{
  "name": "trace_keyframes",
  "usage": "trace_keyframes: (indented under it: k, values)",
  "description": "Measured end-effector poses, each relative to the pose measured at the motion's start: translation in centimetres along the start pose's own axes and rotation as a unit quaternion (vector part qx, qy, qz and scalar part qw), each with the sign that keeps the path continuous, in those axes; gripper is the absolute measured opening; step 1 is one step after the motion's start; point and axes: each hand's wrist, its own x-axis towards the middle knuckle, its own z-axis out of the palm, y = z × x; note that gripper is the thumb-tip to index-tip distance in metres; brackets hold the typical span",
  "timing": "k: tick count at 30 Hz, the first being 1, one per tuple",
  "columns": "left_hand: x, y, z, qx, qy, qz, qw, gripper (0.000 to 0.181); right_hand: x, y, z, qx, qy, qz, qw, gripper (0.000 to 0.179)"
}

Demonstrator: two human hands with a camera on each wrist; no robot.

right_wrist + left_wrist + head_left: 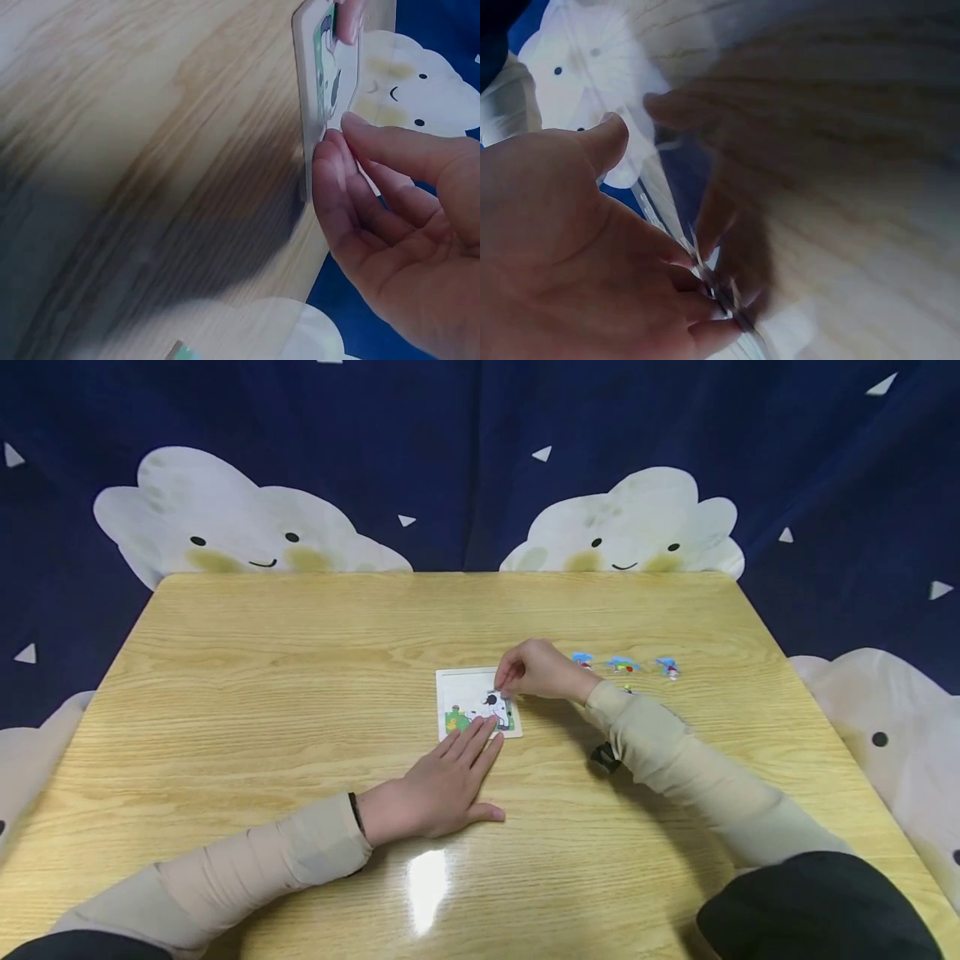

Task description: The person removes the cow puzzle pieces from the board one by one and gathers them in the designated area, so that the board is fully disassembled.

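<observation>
A small jigsaw tray (440, 693) with a pale frame lies mid-table. Its lower part holds fitted pieces with a green area and a black-and-white animal picture (492, 710); the upper part shows bare white. My left hand (450, 785) rests flat with fingers spread, fingertips on the tray's lower edge and thumb out to the side. My right hand (543, 670) is over the tray's right side, thumb and fingertips pinching a puzzle piece mostly hidden by the fingers. From the right wrist, the thumb and fingers (337, 176) meet right at the tray's edge (304, 90).
Right of the tray lie several loose puzzle pieces, among them a blue one (582, 658), a blue-green one (623, 665) and a blue-red one (667, 667). A small black object (606, 757) shows under the right cuff. A dark blue curtain (450, 460) with clouds hangs behind the wooden table (300, 643).
</observation>
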Motion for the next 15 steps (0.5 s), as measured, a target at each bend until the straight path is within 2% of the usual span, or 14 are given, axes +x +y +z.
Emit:
trace_keyframes:
  k: [7, 15]
  values:
    - [0.10, 0.11, 0.16, 0.034, -0.002, -0.004, 0.9994, 0.090, 0.37, -0.20, 0.25, -0.023, 0.001, 0.011, 0.9997, 0.005]
    - [0.17, 0.28, 0.19, 0.046, -0.010, -0.008, 0.9989, 0.091, 0.21, -0.06, 0.25, -0.009, -0.007, 0.031, 0.9994, 0.006]
